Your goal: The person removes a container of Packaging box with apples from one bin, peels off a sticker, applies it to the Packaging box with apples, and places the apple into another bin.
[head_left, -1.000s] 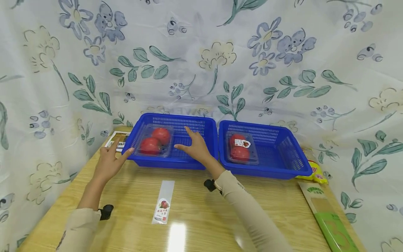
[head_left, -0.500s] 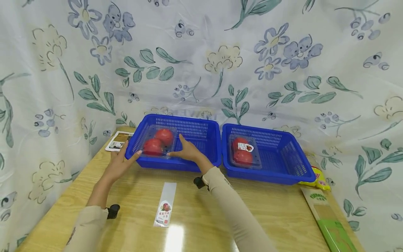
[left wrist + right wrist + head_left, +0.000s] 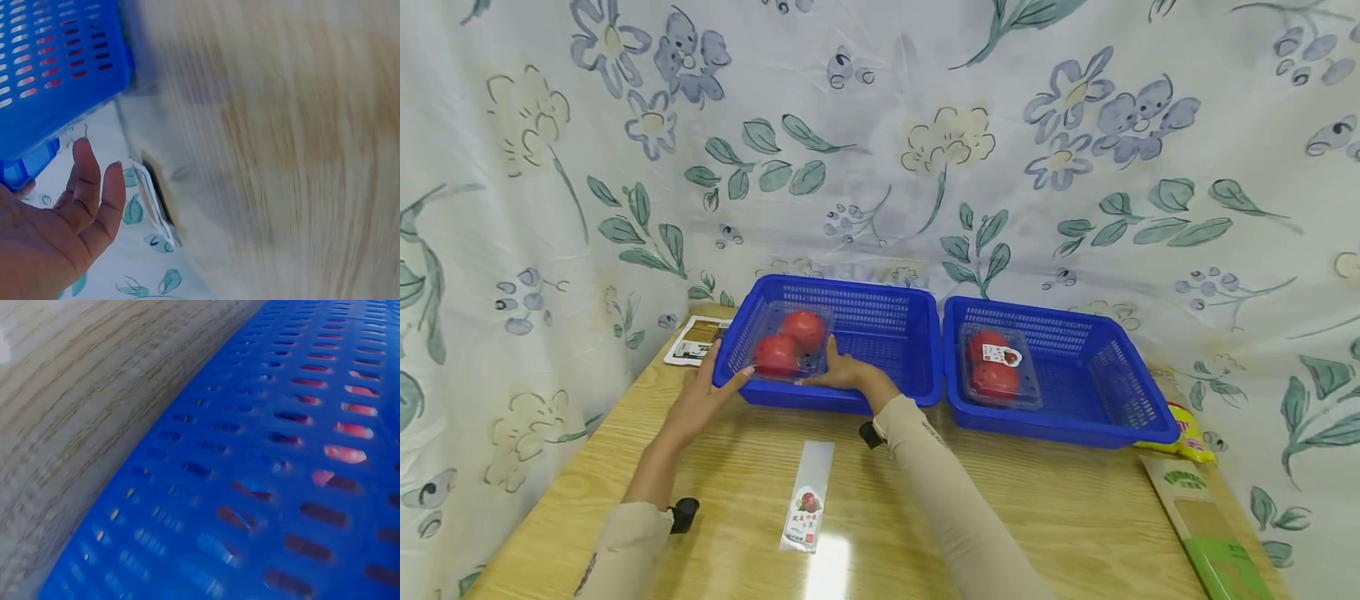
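- A clear plastic box of tomatoes [image 3: 786, 354] sits at the left end of the left blue basket [image 3: 880, 333], with two red tomatoes showing through its lid.
- The right hand [image 3: 842, 371] is inside that basket, its fingers against the right side of the clear box; they look fairly straight, but I cannot tell whether they curl round the box edge.
- The left hand [image 3: 703, 400] reaches over the basket's near left rim, its fingers spread and straight, the tips at the left side of the clear box.
- From the left wrist camera, the left hand [image 3: 59, 219] shows an open palm with fingers apart, just below the basket's outer wall [image 3: 56, 75].
- The right wrist camera shows only the basket's slotted wall [image 3: 281, 487] up close, red glinting through the slots, and the wooden table [image 3: 75, 394] beside it.
- A second blue basket [image 3: 1075, 375] stands just beside the first on the right, holding another clear box of tomatoes [image 3: 997, 375] with a sticker on its lid.
- On the table [image 3: 1075, 517] nearer the person lies a narrow label strip [image 3: 808, 496] with a tomato picture.
- A printed card [image 3: 696, 340] lies left of the baskets; a yellow packet [image 3: 1183, 429] and a green and brown pack [image 3: 1213, 525] lie at the right.
- A flowered cloth [image 3: 880, 150] hangs behind and around the table.
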`<action>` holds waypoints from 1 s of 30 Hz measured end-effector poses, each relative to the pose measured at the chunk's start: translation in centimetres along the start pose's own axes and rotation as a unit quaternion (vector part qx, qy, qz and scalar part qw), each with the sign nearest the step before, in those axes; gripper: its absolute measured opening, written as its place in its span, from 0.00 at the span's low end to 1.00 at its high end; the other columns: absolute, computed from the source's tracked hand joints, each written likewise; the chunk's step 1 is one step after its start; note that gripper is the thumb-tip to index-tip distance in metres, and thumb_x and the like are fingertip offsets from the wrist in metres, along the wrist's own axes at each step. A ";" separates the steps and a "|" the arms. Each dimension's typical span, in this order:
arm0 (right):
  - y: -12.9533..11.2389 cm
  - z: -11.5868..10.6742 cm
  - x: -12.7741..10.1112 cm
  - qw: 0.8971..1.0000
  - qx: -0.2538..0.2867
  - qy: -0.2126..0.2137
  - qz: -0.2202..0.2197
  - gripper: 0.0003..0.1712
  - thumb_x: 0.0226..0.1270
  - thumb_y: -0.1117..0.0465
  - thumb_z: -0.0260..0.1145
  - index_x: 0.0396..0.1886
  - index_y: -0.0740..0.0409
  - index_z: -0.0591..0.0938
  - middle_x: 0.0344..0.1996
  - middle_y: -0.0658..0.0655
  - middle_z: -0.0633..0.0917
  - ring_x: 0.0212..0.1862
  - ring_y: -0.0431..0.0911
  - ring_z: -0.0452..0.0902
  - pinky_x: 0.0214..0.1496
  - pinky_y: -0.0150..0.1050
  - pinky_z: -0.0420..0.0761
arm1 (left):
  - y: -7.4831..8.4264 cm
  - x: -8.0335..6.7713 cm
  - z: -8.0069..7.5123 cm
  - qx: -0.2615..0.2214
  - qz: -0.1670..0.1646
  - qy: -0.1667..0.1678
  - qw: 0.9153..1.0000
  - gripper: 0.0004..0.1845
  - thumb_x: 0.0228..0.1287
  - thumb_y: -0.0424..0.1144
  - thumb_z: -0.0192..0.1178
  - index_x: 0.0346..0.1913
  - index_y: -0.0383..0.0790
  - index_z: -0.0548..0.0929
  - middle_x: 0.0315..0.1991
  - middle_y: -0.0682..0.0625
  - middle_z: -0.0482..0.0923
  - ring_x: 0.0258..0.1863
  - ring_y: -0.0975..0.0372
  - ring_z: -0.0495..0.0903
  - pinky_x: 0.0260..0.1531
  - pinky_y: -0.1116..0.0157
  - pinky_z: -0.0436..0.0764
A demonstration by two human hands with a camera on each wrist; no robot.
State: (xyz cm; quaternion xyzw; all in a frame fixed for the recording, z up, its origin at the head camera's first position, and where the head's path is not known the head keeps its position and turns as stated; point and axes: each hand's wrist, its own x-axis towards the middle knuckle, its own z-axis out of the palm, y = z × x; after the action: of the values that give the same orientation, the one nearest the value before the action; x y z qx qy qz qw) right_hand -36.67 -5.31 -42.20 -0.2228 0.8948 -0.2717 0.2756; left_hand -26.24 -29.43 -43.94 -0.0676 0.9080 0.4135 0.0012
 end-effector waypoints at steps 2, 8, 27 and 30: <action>0.0 0.1 0.1 1.000 0.011 0.007 -0.005 0.65 0.67 0.37 0.61 0.78 0.61 0.27 0.77 0.71 0.47 0.79 0.61 0.42 0.78 0.54 0.51 | 0.2 0.0 0.0 0.025 0.000 -0.005 1.000 0.53 0.67 0.72 0.45 0.80 0.52 0.29 0.72 0.21 0.45 0.68 0.28 0.56 0.58 0.27 0.58; 0.0 0.3 0.6 0.998 0.034 0.037 -0.021 0.70 0.64 0.39 0.67 0.77 0.61 0.24 0.77 0.71 0.48 0.78 0.61 0.45 0.78 0.52 0.53 | 0.4 0.1 -0.1 0.046 -0.003 -0.020 0.999 0.53 0.67 0.74 0.42 0.79 0.51 0.28 0.73 0.23 0.46 0.69 0.28 0.54 0.58 0.26 0.58; -1.4 1.1 1.6 0.989 0.106 0.093 -0.035 0.70 0.61 0.43 0.72 0.79 0.52 0.27 0.76 0.69 0.57 0.76 0.61 0.56 0.76 0.51 0.59 | 0.0 0.2 -0.4 -0.015 0.026 -0.026 0.999 0.53 0.70 0.67 0.47 0.79 0.46 0.26 0.77 0.28 0.44 0.73 0.31 0.49 0.65 0.30 0.52; -1.7 1.2 1.8 0.982 0.142 0.121 -0.026 0.74 0.58 0.47 0.76 0.79 0.55 0.27 0.75 0.70 0.58 0.75 0.62 0.58 0.75 0.51 0.60 | 0.0 0.2 -0.3 -0.029 0.028 -0.028 0.999 0.53 0.70 0.67 0.48 0.79 0.46 0.26 0.77 0.28 0.45 0.74 0.32 0.50 0.66 0.31 0.52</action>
State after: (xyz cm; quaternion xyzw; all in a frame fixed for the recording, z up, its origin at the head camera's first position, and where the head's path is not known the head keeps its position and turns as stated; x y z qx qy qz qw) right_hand -36.85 -7.97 -42.64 -0.1700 0.8677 -0.4282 0.1867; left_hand -26.40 -29.62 -43.76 -0.0301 0.8967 0.4415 0.0127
